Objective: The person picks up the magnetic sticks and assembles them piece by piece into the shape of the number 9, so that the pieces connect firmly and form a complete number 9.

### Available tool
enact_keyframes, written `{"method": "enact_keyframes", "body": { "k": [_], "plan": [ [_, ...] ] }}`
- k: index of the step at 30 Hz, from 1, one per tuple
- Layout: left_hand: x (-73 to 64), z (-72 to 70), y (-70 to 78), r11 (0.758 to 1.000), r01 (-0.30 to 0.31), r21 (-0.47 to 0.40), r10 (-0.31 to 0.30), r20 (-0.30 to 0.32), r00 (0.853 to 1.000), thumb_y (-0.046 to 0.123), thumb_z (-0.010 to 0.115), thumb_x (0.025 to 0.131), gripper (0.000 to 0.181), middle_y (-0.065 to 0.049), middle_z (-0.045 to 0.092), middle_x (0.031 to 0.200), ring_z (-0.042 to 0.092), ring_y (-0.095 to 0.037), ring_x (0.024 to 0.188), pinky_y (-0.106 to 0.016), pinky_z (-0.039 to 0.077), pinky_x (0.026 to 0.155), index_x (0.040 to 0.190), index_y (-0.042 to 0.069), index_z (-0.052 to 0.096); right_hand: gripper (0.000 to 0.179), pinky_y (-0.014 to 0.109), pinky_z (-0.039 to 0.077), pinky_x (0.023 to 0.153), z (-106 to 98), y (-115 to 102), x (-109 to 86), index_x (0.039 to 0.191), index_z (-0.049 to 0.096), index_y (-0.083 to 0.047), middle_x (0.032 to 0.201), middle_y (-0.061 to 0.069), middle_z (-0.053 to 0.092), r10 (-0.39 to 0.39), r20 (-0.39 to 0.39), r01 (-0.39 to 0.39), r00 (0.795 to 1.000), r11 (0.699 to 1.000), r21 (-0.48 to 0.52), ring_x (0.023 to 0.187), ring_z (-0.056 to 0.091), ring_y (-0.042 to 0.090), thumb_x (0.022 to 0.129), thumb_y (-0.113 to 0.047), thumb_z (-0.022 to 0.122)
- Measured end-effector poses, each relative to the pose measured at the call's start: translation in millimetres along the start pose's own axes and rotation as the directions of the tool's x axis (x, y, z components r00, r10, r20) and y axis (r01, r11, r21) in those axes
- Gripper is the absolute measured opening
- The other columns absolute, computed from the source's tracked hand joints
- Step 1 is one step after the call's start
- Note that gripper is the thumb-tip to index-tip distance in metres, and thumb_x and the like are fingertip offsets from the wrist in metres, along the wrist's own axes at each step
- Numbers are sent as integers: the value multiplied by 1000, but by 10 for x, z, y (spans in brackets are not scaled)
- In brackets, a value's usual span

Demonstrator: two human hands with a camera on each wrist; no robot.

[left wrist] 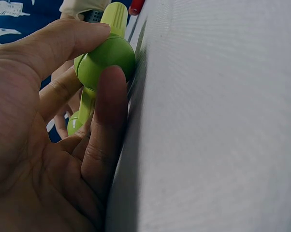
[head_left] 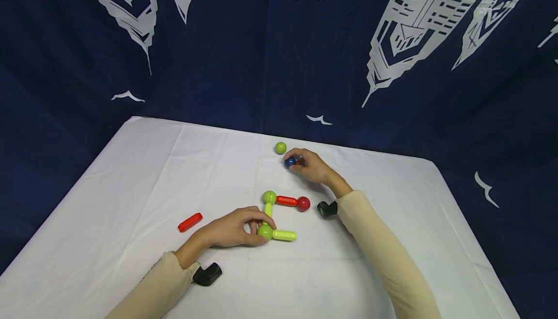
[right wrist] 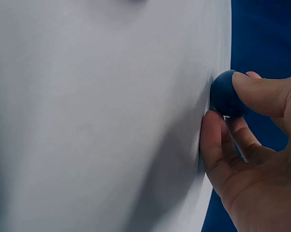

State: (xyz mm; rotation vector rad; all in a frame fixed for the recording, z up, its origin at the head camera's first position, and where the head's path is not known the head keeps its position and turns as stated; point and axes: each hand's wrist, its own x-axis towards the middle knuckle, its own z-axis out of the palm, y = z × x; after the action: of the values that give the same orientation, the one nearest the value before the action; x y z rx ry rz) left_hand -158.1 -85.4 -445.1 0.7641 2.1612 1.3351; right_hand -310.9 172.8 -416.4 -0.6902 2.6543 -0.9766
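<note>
My left hand [head_left: 233, 228] grips a green ball [head_left: 264, 232] between thumb and fingers; the left wrist view shows the thumb over it. A yellow-green rod [head_left: 285, 235] sticks out to the right of this ball. Another yellow-green rod [head_left: 268, 209] links it to a second green ball [head_left: 269, 197] farther back. From there a red rod [head_left: 286, 201] leads right to a red ball [head_left: 303, 204]. Near the table's far edge, my right hand [head_left: 315, 166] pinches a dark blue ball [right wrist: 226, 94], close to the white cloth.
A loose green ball [head_left: 280, 148] lies just beyond my right hand. To the left of my left hand is a loose red rod [head_left: 190, 222]. White cloth [head_left: 131, 188] covers the table, and a dark blue printed curtain [head_left: 226, 67] hangs behind it.
</note>
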Motion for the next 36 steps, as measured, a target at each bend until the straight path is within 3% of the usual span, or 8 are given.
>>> {"method": "enact_keyframes", "body": {
  "k": [7, 17, 22, 29, 36],
  "plan": [
    [-12, 7, -3, 1000, 1, -3, -1, -5, 1000, 21, 76, 88, 28, 0, 57, 94, 57, -13, 83, -24, 44, 73, 116, 26, 70, 29, 47, 47, 104, -56, 3, -138, 126, 61, -7, 129, 13, 59, -4, -2, 4, 1000, 999, 42, 117, 57, 30, 98, -3, 60],
    [-10, 10, 20, 1000, 16, -13, -16, -4, 1000, 21, 76, 88, 28, 0, 58, 96, 57, -14, 83, -25, 44, 72, 116, 24, 70, 29, 41, 53, 92, -192, -78, -448, 125, 63, -5, 127, 11, 60, -7, -63, 17, 998, 986, 163, 106, 64, 31, 97, -12, 66],
    [-12, 11, 31, 1000, 12, -13, -12, -1, 1000, 20, 76, 89, 29, 0, 58, 95, 57, -14, 82, -24, 44, 72, 116, 24, 70, 25, 36, 51, 90, -207, -110, -697, 120, 64, -6, 121, 7, 62, -72, -88, 84, 994, 985, 147, 103, 62, 26, 98, -17, 66],
    [1, 18, 12, 1000, 2, 3, -2, -6, 1000, 20, 76, 88, 29, 0, 58, 95, 57, -12, 82, -24, 44, 73, 116, 24, 70, 16, 34, 53, 89, -157, -188, -1126, 113, 66, -9, 116, 2, 62, -177, -62, 184, 982, 975, 129, 102, 60, 20, 98, -12, 65],
    [5, 19, -3, 1000, 1, 2, -1, -7, 1000, 21, 77, 88, 29, 0, 58, 96, 57, -13, 82, -24, 44, 73, 116, 24, 70, 22, 31, 55, 88, -50, -239, -1434, 118, 64, -11, 117, 1, 66, -205, -36, 207, 978, 975, 86, 99, 62, 17, 97, -10, 66]
  ]
}}
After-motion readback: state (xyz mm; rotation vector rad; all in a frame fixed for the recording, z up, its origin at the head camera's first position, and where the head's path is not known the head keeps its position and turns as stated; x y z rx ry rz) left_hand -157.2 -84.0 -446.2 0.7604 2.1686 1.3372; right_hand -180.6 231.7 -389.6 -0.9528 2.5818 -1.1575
